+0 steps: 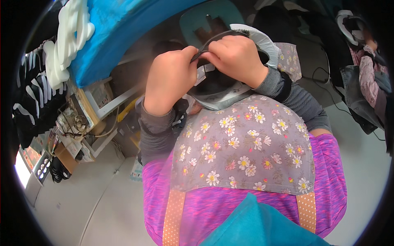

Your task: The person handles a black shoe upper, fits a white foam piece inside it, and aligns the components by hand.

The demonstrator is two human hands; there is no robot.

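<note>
Grey flowered cloth, an apron, takes up the largest part of what I see, worn by the person seated in the middle over a bright purple garment. Next in size is the blue cover on the far left, with a heap of white pads at its left end. A turquoise stool sits beyond the hands, and at the far right a co-worker's pink sleeve shows.

The dark piece lies at the far edge of the apron, its hollow facing up and its near outer side greyish; from here I can't say for certain what it is. Both hands are closed on its far rim, side by side: the left hand pinches between thumb and bent fingers, and the right hand pinches just beside it, the knuckles of both facing up. Between them runs a thin black edge, curving off behind the right hand.

I'd judge the step in hand to be working that edge with the fingertips, folding or pressing it. Any next move along the rim calls for one firm pinch while the other shifts, so the edge doesn't spring loose.
</note>
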